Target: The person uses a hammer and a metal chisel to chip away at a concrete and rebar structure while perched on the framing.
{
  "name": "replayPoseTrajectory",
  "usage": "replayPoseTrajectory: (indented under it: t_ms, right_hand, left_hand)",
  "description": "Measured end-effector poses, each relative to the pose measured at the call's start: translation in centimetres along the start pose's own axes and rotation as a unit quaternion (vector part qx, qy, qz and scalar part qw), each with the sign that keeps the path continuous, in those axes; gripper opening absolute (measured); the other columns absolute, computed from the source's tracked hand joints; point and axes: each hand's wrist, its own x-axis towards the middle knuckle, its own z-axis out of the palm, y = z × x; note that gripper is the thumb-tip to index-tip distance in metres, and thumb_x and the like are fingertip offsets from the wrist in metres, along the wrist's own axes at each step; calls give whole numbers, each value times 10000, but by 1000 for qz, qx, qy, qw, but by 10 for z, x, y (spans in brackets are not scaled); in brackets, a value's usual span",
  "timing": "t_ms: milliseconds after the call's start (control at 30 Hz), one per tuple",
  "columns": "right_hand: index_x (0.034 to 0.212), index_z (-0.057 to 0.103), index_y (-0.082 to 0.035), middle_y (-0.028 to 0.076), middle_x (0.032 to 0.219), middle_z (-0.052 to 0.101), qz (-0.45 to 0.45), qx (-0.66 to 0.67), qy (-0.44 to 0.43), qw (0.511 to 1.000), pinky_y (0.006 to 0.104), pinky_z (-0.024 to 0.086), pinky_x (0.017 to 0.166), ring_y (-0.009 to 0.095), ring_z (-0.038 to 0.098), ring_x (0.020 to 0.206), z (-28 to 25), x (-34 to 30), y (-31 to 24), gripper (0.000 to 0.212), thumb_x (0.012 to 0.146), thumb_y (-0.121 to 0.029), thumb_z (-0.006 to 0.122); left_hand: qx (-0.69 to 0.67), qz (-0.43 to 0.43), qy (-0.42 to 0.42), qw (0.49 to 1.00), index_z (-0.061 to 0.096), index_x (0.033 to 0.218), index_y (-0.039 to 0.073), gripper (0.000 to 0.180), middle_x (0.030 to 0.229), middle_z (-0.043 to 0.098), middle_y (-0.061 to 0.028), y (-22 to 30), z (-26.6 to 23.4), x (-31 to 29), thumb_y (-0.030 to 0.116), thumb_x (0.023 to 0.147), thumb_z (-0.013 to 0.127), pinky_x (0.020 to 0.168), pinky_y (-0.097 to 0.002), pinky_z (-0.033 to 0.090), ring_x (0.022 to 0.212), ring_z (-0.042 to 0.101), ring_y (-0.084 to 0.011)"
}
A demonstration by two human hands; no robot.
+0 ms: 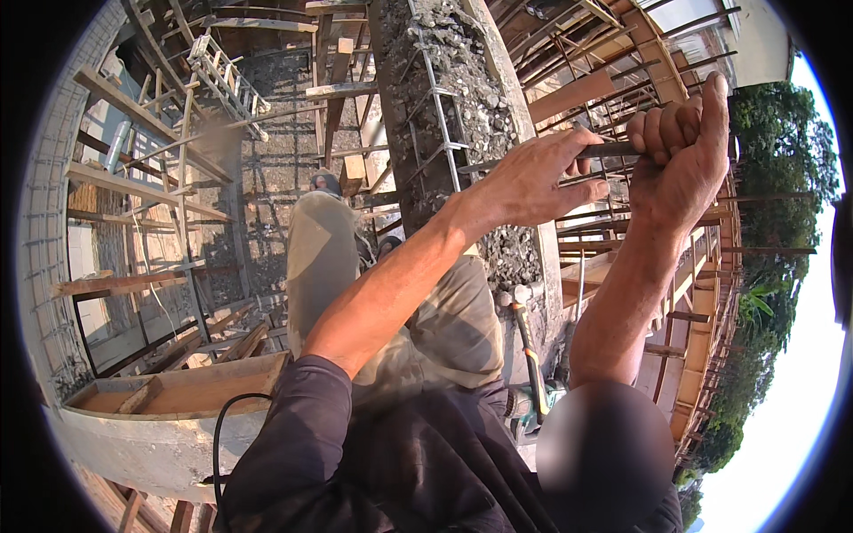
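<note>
A dark metal bar runs crosswise in front of me, above the rough concrete beam, with a thinner end pointing left. My right hand is closed in a fist around its thicker part, near the right end. My left hand wraps over the bar farther left, thumb held apart below it; the bar passes partly hidden under the palm. Beneath the left hand, thin steel rebar lies along the broken, gravelly top of the concrete beam. Near my right thigh a hammer with a black and yellow handle rests by the beam.
A teal power tool sits beside my hip, near the hammer. Timber formwork and props fill the lower level at left, with a ladder-like frame there. More formwork stands at right, before trees. A black cable loops by my left sleeve.
</note>
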Motion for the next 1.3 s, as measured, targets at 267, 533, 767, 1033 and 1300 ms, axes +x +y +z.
replayPoseTrajectory:
  t_ms: [267,533,767,1033,1300]
  right_hand:
    - [1399,475,-37,134,1287,601,27,-233,138,962,339,373,1076,187,541,1208,-146,-106,-39,612,921,-323,730]
    - [1399,499,-22,266,1315,585,327,-594,34,734,456,428,1062,389,549,1255,-310,-337,85,706,820,-322,770]
    - [1170,610,-74,167,1048,720,350,-601,12,719,486,512,827,407,668,992,-295,-372,107,397,856,-284,734]
    - [1111,619,-66,180,939,697,312,-612,0,726,489,526,727,399,683,855,-296,-368,102,322,874,-263,714]
    - [1103,631,-67,160,928,700,299,-614,23,730,468,525,735,378,684,851,-295,-367,106,320,859,-250,726]
  left_hand:
    - [19,54,169,984,605,819,39,550,572,487,12,42,30,51,551,1007,532,464,-315,360,536,468,-92]
    - [-260,-33,277,924,390,561,240,521,492,347,92,95,24,116,454,925,696,372,-250,190,387,284,-55]
    - [-160,-2,272,949,470,558,155,532,493,401,64,18,86,131,456,953,663,414,-296,252,415,349,-77]
    - [-113,-106,193,969,478,549,135,521,493,405,48,-97,74,78,383,993,594,432,-332,267,436,365,-82]
    - [-94,34,227,969,447,497,105,613,455,409,26,-59,70,113,423,998,600,443,-355,249,425,355,-109]
